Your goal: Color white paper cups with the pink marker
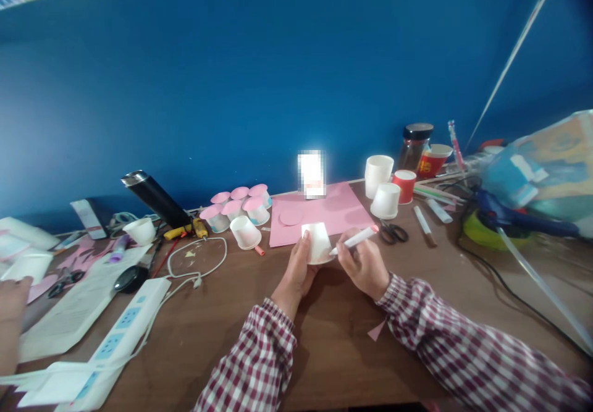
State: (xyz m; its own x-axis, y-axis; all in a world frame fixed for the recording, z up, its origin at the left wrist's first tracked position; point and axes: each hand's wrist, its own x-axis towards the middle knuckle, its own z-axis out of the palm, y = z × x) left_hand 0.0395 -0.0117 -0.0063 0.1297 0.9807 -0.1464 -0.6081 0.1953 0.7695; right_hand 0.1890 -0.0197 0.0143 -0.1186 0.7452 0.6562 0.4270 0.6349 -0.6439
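Note:
My left hand [301, 264] is closed around a white paper cup [318, 242] above the brown table. In my right hand [364, 260] is a white marker [356, 239] with a pinkish-red end, its tip at or close to the cup's right side. Behind the cup lies a pink paper sheet [340, 205] with a pink paper circle [291, 216] on it. To the left, another white paper cup [245, 233] lies tilted beside a small marker cap [260, 251]. Several cups topped with pink circles [231, 207] stand behind it. Black-handled scissors [393, 233] rest right of the sheet.
At the right are upturned white cups [385, 200], a red cup [404, 186], more markers [425, 225], a glue gun [523, 217] and its cable. A power strip [123, 328], a black flask [157, 201] and another person's hand [13, 307] are at the left.

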